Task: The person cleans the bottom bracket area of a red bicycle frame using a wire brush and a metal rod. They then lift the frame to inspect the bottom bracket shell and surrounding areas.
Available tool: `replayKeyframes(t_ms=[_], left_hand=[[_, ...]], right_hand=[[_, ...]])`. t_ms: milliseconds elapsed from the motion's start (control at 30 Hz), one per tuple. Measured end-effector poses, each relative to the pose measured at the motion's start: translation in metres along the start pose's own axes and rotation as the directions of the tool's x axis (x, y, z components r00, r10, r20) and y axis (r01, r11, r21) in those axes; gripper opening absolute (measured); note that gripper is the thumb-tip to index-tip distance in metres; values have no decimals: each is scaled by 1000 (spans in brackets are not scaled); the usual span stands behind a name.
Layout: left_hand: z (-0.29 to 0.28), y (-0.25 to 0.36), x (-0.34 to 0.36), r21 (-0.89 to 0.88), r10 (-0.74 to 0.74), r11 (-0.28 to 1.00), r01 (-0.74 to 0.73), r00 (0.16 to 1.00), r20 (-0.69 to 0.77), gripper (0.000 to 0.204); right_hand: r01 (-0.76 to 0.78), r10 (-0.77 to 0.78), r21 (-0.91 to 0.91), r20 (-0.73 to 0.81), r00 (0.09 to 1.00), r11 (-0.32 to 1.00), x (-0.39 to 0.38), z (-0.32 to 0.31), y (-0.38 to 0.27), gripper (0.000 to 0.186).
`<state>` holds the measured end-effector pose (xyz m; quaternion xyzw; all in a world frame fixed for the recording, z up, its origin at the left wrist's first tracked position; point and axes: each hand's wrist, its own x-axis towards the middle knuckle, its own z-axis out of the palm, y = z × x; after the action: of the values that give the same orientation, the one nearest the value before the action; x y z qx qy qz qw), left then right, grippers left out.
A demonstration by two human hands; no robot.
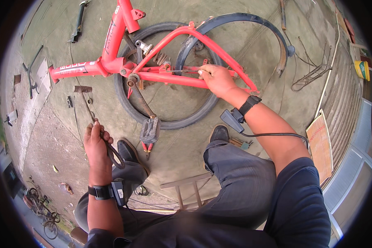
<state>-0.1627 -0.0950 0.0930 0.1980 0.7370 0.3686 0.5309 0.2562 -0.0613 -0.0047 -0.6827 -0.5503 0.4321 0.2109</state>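
My left hand (97,138) is closed round the thin dark handle of a hammer (87,104), whose rusty head points away from me, left of the bicycle frame. The handle bends into a loop below my fist. My right hand (217,82) pinches a thin metal rod (182,71) lying along the rear part of the red bicycle frame (169,77). The rod's far end reaches toward the frame's pivot area; its exact kind is unclear. A black mudguard (244,17) arches beyond my right hand. A crank with a grey pedal (150,129) hangs toward me from the frame.
Beneath the frame lies a wheel with a black tyre (182,125). Red-handled pliers (147,149) lie by my left shoe. A wooden frame (186,182) is between my legs. A wire rack (312,77) sits at the right, and a handlebar (30,76) at the far left.
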Motion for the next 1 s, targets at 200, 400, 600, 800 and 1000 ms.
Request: replayKeyframes(t_ms=[200,400,600,800,1000], left_hand=[[51,46,-85,486,96,815,-316,900,425,23],[86,58,-84,555,115,618,-557,762,637,38],[111,65,-86,608,43,509,-609,724,688,44],[120,71,-80,604,9,508,-615,704,710,45],[121,77,-77,608,27,420,-674,679,734,46]], right_hand=[[36,-40,-64,-62,997,997,1,6,6,25],[69,-78,-96,-89,993,993,0,7,7,25],[100,-110,-104,-87,990,989,1,9,10,25],[49,-57,-145,-52,997,988,-2,7,6,25],[101,-109,-149,-44,993,984,-3,7,4,25]])
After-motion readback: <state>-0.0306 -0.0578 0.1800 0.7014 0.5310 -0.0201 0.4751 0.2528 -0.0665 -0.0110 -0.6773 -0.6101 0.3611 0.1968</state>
